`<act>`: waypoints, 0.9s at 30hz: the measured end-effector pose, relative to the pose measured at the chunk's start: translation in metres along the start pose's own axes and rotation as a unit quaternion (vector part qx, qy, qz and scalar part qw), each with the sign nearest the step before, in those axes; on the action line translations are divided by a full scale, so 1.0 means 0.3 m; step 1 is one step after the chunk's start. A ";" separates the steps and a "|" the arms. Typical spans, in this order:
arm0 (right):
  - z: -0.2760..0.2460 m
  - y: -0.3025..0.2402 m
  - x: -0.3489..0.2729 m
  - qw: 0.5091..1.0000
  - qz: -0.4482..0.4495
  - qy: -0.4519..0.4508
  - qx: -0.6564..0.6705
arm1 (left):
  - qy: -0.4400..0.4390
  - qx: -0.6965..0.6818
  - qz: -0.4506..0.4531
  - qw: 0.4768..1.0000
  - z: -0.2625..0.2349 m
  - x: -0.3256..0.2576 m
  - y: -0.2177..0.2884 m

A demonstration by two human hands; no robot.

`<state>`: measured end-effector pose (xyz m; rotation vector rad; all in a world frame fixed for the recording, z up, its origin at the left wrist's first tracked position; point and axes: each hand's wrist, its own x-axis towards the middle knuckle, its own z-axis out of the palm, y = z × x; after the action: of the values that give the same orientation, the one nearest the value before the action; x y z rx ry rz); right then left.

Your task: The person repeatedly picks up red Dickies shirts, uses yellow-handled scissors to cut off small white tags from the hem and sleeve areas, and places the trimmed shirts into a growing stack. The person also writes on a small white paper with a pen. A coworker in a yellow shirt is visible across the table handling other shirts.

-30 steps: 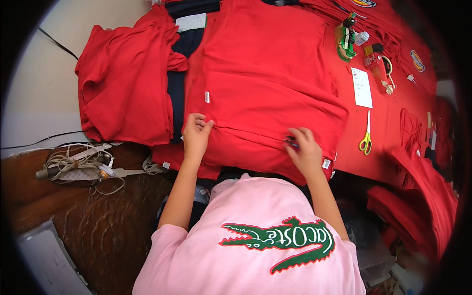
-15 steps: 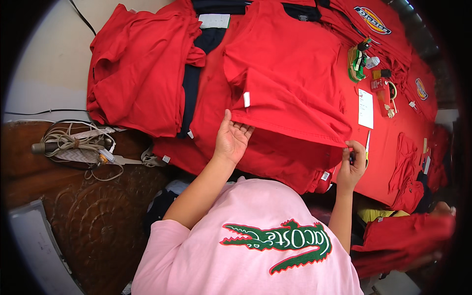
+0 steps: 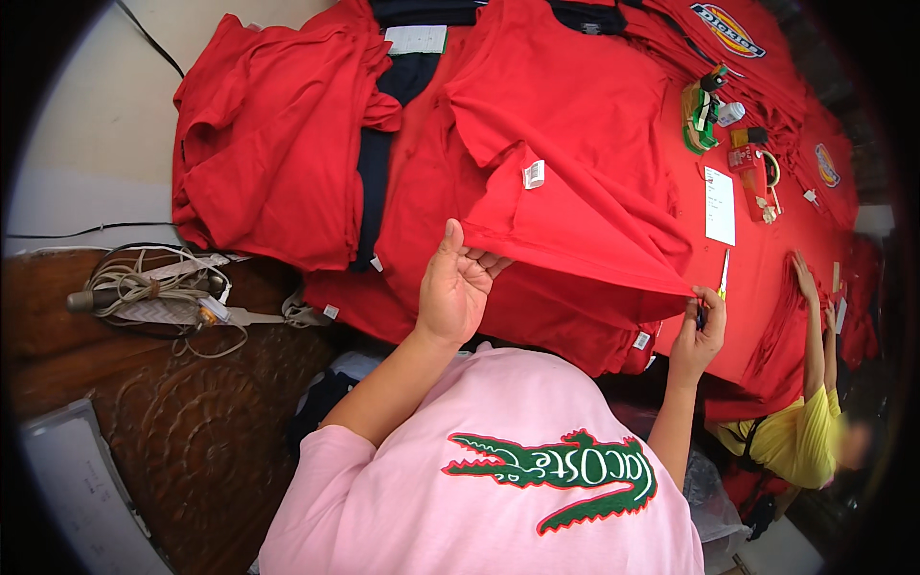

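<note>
So the red shirt (image 3: pixel 585 125) is lying over a stack of red cloth (image 3: pixel 565 331) right in front of the person, body stretching away from them; it's looking plain and soft, with creases running across it and the near hem lifting clear of the layers below, one edge folding back and a white fabric label (image 3: pixel 534 173) sticking up; the left hand (image 3: pixel 454 297) is sitting mostly open, palm up, fingertips going under the hem and thumb standing apart; the right hand (image 3: pixel 702 331) is pinching the hem's right corner, while also keeping a small dark object (image 3: pixel 701 316) in its curled fingers, can't tell what; as for writing, the label's print is showing too small to read, same with the white paper slip (image 3: pixel 719 206) over on the right; an oval logo print (image 3: pixel 728 31) in yellow and blue is showing pale lettering, and the pink shirt (image 3: pixel 479 517) the person is wearing is sporting a big green crocodile (image 3: pixel 556 470) with white letters.
</note>
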<state>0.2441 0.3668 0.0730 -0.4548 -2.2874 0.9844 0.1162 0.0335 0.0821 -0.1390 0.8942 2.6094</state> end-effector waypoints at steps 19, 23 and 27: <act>0.014 0.013 0.007 0.999 -0.004 -0.029 -0.041 | -0.021 -0.020 0.006 1.000 -0.010 -0.012 -0.009; 0.016 0.016 0.003 0.999 -0.004 -0.031 -0.044 | -0.031 -0.024 0.007 0.999 -0.018 -0.013 -0.014; 0.021 0.025 -0.006 0.999 0.003 -0.031 -0.035 | -0.027 -0.020 0.005 0.999 -0.018 -0.019 -0.015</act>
<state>0.2420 0.3675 0.0632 -0.4660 -2.3835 0.9356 0.1229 0.0319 0.0764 -0.0755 0.8272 2.6286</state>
